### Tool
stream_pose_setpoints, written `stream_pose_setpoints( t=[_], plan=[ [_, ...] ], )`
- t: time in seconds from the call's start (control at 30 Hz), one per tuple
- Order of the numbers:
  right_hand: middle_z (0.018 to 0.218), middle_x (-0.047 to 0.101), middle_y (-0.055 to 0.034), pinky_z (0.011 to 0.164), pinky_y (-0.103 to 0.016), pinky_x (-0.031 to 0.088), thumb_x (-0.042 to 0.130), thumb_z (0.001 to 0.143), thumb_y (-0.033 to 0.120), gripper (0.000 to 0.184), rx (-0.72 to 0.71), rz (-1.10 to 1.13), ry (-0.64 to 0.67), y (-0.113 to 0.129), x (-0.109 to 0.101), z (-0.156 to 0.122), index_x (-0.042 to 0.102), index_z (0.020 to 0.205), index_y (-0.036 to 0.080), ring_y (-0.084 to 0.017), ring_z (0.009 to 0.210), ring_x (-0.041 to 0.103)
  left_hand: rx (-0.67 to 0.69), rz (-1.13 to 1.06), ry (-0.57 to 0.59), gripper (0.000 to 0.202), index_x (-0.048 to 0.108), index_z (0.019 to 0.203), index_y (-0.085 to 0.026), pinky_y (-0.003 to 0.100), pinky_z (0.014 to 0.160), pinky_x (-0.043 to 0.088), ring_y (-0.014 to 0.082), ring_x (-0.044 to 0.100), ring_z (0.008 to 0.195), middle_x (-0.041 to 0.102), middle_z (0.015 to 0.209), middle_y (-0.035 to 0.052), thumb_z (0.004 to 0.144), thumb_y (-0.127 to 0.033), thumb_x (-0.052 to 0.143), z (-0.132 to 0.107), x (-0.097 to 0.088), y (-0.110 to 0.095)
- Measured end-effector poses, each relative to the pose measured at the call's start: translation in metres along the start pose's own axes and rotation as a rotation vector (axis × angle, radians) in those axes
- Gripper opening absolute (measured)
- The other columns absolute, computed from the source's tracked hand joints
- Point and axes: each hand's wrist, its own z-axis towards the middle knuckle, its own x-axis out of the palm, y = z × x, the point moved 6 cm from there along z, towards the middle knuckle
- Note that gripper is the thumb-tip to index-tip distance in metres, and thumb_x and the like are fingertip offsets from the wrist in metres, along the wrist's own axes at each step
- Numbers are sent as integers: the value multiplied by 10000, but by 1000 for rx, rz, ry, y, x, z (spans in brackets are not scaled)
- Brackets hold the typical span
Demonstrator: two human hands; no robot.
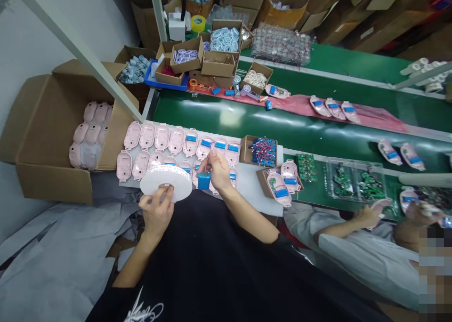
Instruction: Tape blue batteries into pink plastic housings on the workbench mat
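My left hand (157, 212) grips a big white roll of tape (165, 182) by its core, holding it just above my lap. My right hand (218, 170) is closed on a small blue battery (204, 181), fingers pinching at its top. Both hands hover at the near edge of a white board (249, 183) covered with two rows of pink plastic shells (155, 137); several of the shells on the right carry blue batteries.
An open carton of pink shells (90, 133) stands at the left. A small box of wired blue batteries (263, 151) and a box with shells (282, 183) sit to the right. A green conveyor belt (300, 126) runs behind. A co-worker's hands (369, 215) handle parts at the right.
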Motion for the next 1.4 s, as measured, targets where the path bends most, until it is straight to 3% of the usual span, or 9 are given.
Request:
stream_pose_setpoints(
  t=[0.23,0.53,0.63,0.7,0.77,0.87,1.17,1.3,1.4],
  plan=[
    [726,647,-33,740,-310,531,337,1046,745,588,-135,-379,-53,7,11,0,529,771,263,-211,788,676,-90,-82,120,440,722,1351,-289,453,925,344,234,556,919,746,1242,89,925,-216,639,-13,12,8],
    [922,714,-73,865,-350,545,358,1076,646,469,-94,-450,-19,-7,36,1,589,906,275,-257,1032,691,-113,-38,107,510,688,1402,-299,474,878,322,258,502,917,751,1244,79,906,-187,655,-10,15,2],
    [989,750,-57,946,-392,574,416,1046,687,467,-71,-227,86,-18,36,-1,616,997,268,-232,1035,710,-142,-53,121,496,693,1394,-292,481,876,325,252,521,918,749,1248,93,917,-177,624,-7,16,10],
    [1110,771,-62,1016,-426,578,658,925,693,480,-2,-73,252,-30,34,-1,648,1113,252,-240,1107,718,-176,-51,122,485,698,1391,-281,481,870,323,251,522,906,754,1222,96,924,-180,610,-5,14,20],
    [1227,765,-79,1092,-475,558,874,754,610,627,100,6,426,-43,32,-1,679,1222,241,-274,1207,705,-189,-42,138,492,691,1402,-274,478,866,323,252,507,895,754,1205,98,927,-178,604,-4,11,28],
    [1300,752,-83,1170,-536,508,943,689,503,700,195,37,518,-58,33,2,717,1297,241,-304,1289,676,-169,-15,159,511,681,1418,-280,472,865,332,267,463,907,748,1198,97,918,-190,623,-3,7,32],
    [1250,771,-92,1109,-469,556,915,744,475,593,211,400,146,-118,91,-14,731,1254,236,-300,1243,697,-375,50,280,535,666,1434,-241,463,867,379,299,455,952,693,1158,145,900,-275,665,-18,12,51],
    [1258,758,-109,1066,-428,566,845,791,514,550,183,354,-29,-155,88,47,685,1221,211,-250,1164,720,-445,34,297,524,691,1393,-239,438,875,388,301,484,979,687,1167,127,871,-213,663,-38,10,78],
    [1331,723,-146,1081,-424,538,792,842,434,556,138,-19,-62,-172,79,128,626,1311,187,-235,1209,696,-515,45,268,465,717,1340,-200,431,912,391,295,526,1004,678,1150,132,880,-236,662,-65,2,107]
  ],
)
